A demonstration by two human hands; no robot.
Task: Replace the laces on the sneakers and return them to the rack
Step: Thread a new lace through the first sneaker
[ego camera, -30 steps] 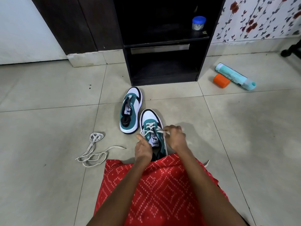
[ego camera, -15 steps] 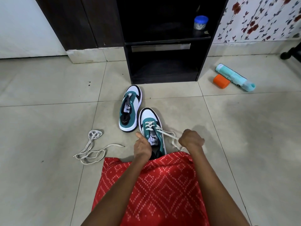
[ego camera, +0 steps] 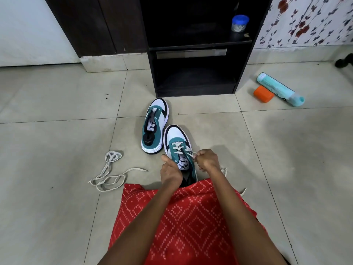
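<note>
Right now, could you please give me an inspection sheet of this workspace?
Surface: tiled floor, a few dark specks.
Job's things: near sneaker partly laced; far sneaker unlaced; loose lace on the floor; rack behind them.
Clutter: teal bottle lying beside orange tub; blue-lidded jar on a rack shelf.
Hands: left hand holds the near sneaker; right hand pinches the threaded lace.
Cables: nothing seen.
Surroundings: floral wall, dark door, red cloth on the lap.
</note>
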